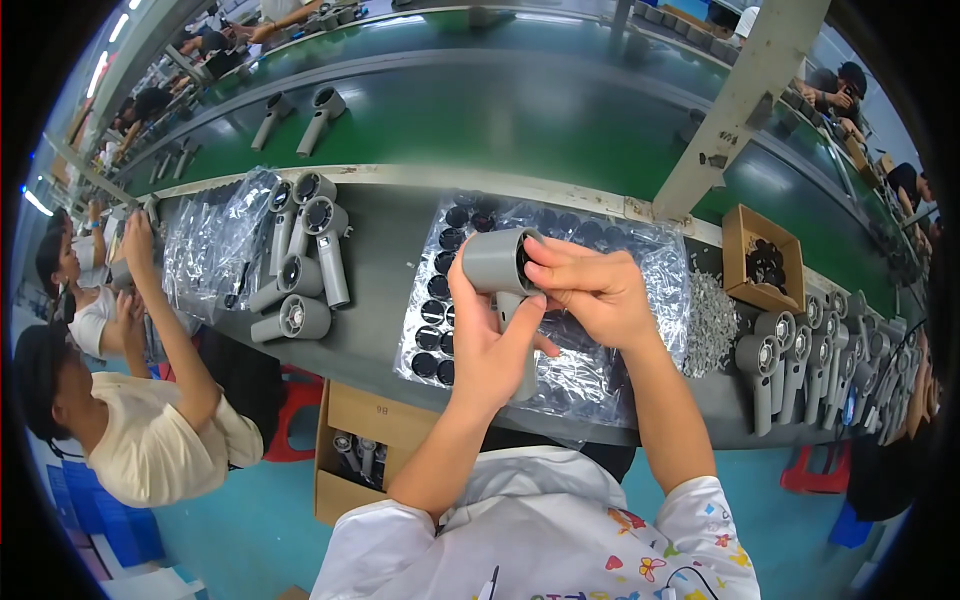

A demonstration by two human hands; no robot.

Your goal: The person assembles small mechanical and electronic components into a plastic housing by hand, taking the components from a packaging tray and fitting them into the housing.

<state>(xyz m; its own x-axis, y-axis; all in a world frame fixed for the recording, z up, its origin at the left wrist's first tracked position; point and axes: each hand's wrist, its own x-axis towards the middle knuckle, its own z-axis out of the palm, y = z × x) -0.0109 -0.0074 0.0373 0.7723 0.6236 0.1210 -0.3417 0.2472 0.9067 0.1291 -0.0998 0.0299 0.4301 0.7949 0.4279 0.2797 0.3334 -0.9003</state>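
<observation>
A grey handheld fan with a round barrel-shaped head is held over the bench, its handle pointing down. My left hand wraps around it from the left and below. At the dark round end of the head, my right hand is closed in a pinch; its fingertips press at the rim, and what they hold is hidden. Under both hands lies clear plastic packing with rows of round black caps along its left side.
Several grey fans lie on the bench at left beside plastic bags. At right are a pile of small pieces, a cardboard box and many fans. A post rises before the green conveyor. A co-worker sits left.
</observation>
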